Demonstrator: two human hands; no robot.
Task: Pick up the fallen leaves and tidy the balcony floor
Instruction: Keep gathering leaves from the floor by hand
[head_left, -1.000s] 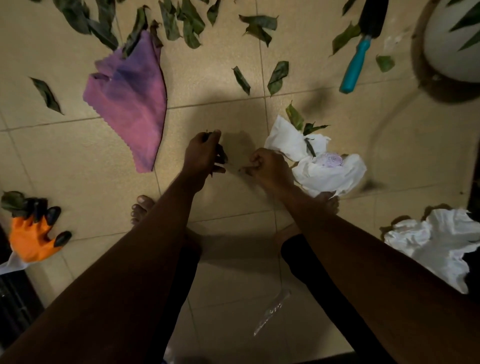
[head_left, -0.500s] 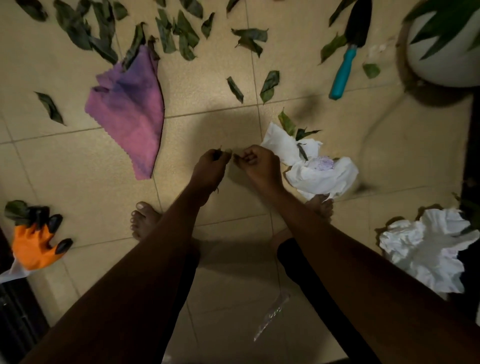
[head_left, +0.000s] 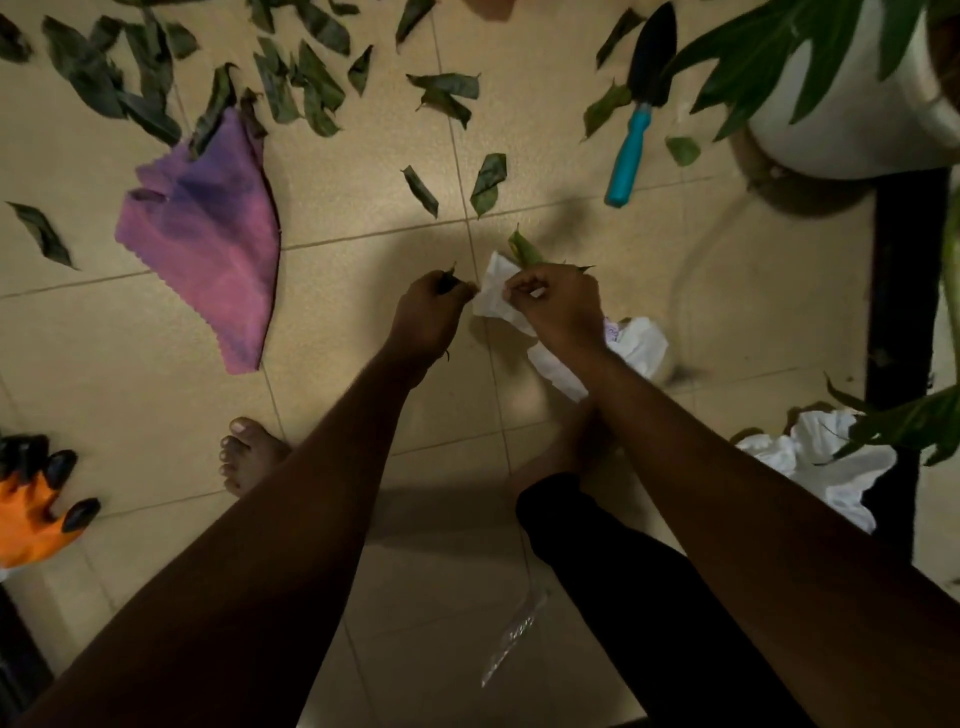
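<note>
Several green fallen leaves (head_left: 306, 88) lie scattered over the tan tiled floor (head_left: 363, 171) at the top, with two more leaves (head_left: 487, 182) near the tile joint. My left hand (head_left: 428, 312) is closed around a small bunch of dark leaves. Beside it, my right hand (head_left: 556, 306) pinches the edge of a white plastic bag (head_left: 493, 296) that lies crumpled on the floor. A light green leaf (head_left: 522, 249) rests at the bag's top edge, just beyond my right fingers.
A purple cloth (head_left: 208, 244) lies left of my hands. A trowel with a blue handle (head_left: 631, 150) and a white plant pot (head_left: 852, 119) are at top right. An orange glove (head_left: 31, 504) sits at the left edge, another white bag (head_left: 810, 462) at right, my bare foot (head_left: 249, 452) below.
My hands came together, then my right hand moved right and took hold of the white bag's edge. My left hand keeps its leaves. The view shifted, showing more of the plant.
</note>
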